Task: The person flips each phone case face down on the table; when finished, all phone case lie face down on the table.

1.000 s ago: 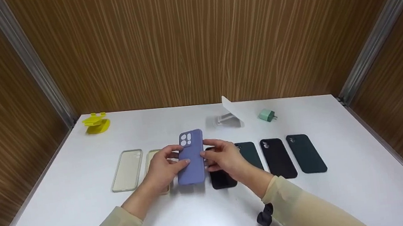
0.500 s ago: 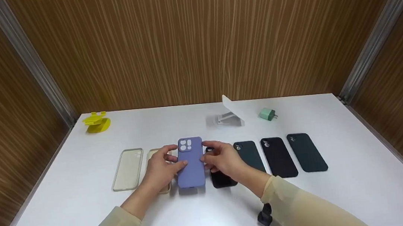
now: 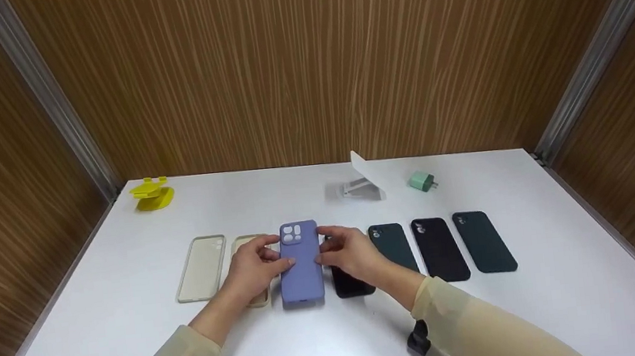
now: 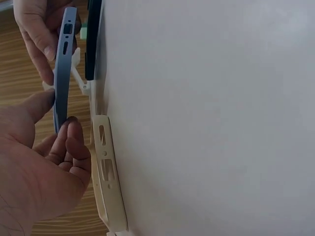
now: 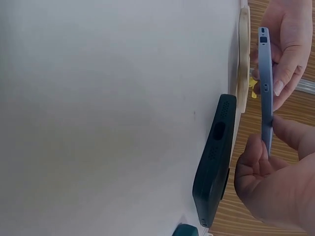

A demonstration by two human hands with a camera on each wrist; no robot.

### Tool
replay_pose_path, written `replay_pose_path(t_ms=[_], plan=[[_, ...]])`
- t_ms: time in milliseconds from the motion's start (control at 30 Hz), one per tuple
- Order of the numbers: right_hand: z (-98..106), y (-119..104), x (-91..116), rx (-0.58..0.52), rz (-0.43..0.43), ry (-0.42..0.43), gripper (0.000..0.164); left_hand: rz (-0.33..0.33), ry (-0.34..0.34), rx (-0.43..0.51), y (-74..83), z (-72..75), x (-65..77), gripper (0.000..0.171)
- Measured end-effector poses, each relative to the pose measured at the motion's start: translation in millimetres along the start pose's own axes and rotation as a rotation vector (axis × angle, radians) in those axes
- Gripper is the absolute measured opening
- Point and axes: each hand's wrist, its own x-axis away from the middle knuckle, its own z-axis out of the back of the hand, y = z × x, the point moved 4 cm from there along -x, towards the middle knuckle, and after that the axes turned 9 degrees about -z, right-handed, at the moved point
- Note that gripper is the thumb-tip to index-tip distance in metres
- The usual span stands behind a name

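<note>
A purple phone case (image 3: 302, 277) with a camera cutout is held by both hands, its back facing up in the head view. My left hand (image 3: 251, 267) pinches its left edge, thumb on the back and fingers at the side. On the opposite edge my right hand (image 3: 354, 254) pinches it the same way. Both wrist views show the case's narrow end, (image 4: 63, 73) raised off the table. A cream phone case (image 3: 260, 299) lies partly hidden under my left hand. Beneath my right hand is a black phone case (image 3: 354, 283), also partly covered.
A pale case (image 3: 202, 270) lies far left. To the right lie a dark green case (image 3: 394, 246), a black case (image 3: 441, 250) and another green one. Behind stand a yellow phone stand (image 3: 153, 195), a white stand (image 3: 367, 175) and a mint-green charger plug (image 3: 423, 181).
Both hands have brought the purple case lower and nearer to the person, and it has turned from a slight tilt to lie flatter. The other cases have stayed put.
</note>
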Motion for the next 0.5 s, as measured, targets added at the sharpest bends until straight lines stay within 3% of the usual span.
replay_pose_path(t_ms=[500], plan=[[0.1, 5.0, -4.9, 0.151, 0.075, -0.031, 0.065, -0.011, -0.033, -0.015, -6.5, -1.3, -2.3, 0.055]])
